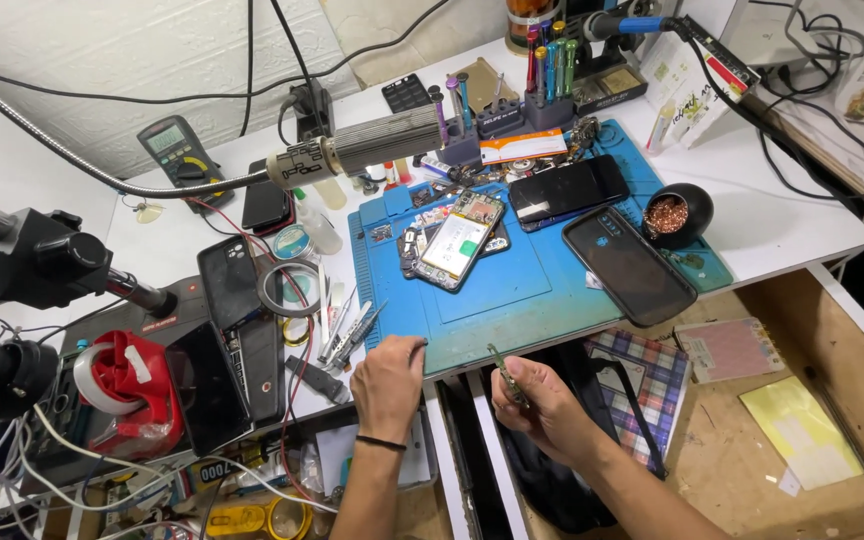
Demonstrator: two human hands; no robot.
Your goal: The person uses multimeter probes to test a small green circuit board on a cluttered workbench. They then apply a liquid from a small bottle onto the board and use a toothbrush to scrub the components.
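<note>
Head view, from the left edge: a black microscope on its stand, then a red tape dispenser with a white roll, then two dark phones lying by a grey ring of tape on the white table. A silver flexible-neck hot-air nozzle reaches over the table from the left. Next comes a loose bundle of metal tweezers just left of the blue rubber work mat. The left hand, with a black band at the wrist, rests at the mat's front left corner, its fingers curled under and touching the mat edge; whether they grip anything cannot be told. On the mat lies an opened phone with its white-and-green insides showing, well apart from both hands. The right hand hovers below the mat's front edge, fingers pinched together on a thin metal tweezer that points up toward the mat. Further right lie a black phone back cover, a black round bowl of copper wool, and a yellow paper sheet in the wooden drawer.
</note>
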